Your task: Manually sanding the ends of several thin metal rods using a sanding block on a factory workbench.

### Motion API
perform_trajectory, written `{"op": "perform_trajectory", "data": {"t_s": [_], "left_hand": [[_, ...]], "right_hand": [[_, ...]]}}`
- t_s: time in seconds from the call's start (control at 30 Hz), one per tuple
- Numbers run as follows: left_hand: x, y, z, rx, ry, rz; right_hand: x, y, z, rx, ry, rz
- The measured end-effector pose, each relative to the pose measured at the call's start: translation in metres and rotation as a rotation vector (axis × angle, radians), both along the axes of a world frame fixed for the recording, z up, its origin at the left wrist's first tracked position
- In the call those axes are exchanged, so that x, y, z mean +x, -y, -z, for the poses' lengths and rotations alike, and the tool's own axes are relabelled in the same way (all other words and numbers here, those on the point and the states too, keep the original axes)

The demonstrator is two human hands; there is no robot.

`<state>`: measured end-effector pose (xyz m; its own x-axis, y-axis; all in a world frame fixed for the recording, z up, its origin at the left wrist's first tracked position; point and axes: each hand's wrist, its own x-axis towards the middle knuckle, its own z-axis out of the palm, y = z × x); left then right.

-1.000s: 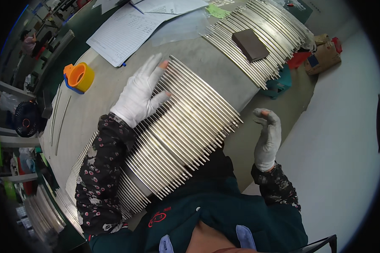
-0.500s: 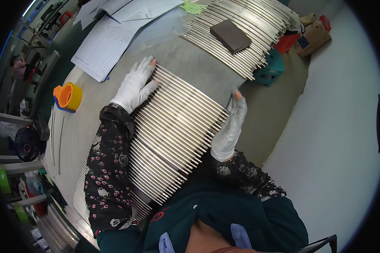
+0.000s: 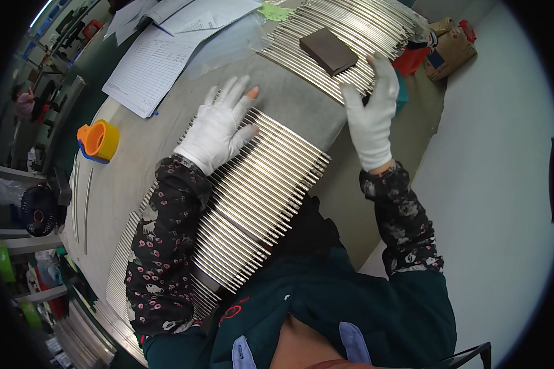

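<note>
A wide row of thin shiny metal rods (image 3: 258, 190) lies side by side on the grey table (image 3: 295, 107) in front of me. My left hand (image 3: 218, 126), in a white glove, rests flat with spread fingers on the far end of this row. My right hand (image 3: 372, 114), also gloved, is raised with open fingers at the near edge of a second batch of metal rods (image 3: 345, 27) farther away. A dark brown block (image 3: 328, 50) sits on top of that second batch, just left of my right fingertips.
Printed sheets of paper (image 3: 157, 58) lie at the far left of the table. An orange tape dispenser (image 3: 98, 140) stands at the left. A few single rods (image 3: 80, 197) lie near the left edge. Cardboard boxes and red items (image 3: 446, 46) sit on the floor at the far right.
My right hand has moved from the near row's right edge up and away to the far batch of rods. My left hand has stayed flat on the near row.
</note>
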<state>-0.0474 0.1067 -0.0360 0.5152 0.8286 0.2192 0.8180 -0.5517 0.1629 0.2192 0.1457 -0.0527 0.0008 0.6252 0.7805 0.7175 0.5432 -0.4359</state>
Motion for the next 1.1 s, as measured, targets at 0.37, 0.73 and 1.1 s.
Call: {"op": "perform_trajectory", "data": {"t_s": [0.37,0.73,1.1], "left_hand": [[0.056,0.013,0.010,-0.137,-0.065,0.208],[0.085,-0.009,-0.011,-0.307,-0.051,0.188],[0.082,-0.013,0.017,-0.283,0.250,0.286]], "right_hand": [[-0.016,-0.086,-0.008,-0.412,0.621,0.255],[0.048,0.066,-0.010,-0.252,0.288,-0.022],[0.046,0.117,-0.018,-0.395,0.339,-0.081]]}}
